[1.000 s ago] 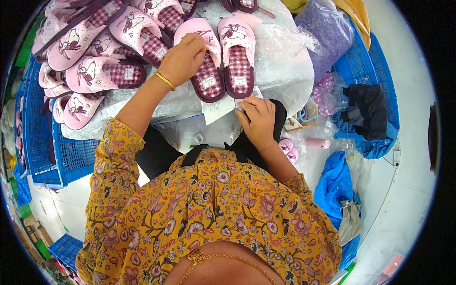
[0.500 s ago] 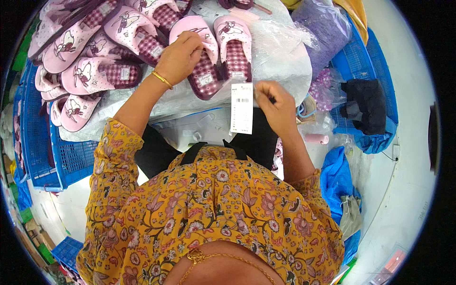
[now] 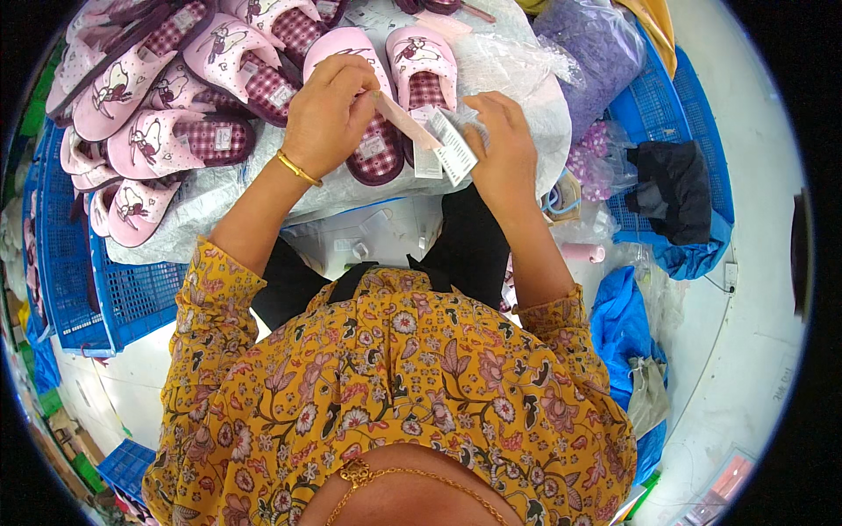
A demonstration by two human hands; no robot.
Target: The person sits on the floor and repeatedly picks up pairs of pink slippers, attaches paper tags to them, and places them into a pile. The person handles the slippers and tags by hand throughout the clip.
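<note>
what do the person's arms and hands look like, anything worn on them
Both arms wear loose mustard-yellow sleeves printed with pink and white flowers and dark vines, ending near the elbow, so the forearms are bare. The left hand has a thin gold bangle at the wrist. The right hand shows no glove, ring or band.

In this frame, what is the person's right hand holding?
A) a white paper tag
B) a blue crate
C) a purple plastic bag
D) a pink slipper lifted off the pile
A: the right hand pinches a white paper tag above the pair of pink slippers, while the left hand holds a pale pink strip that reaches the tag.
</note>
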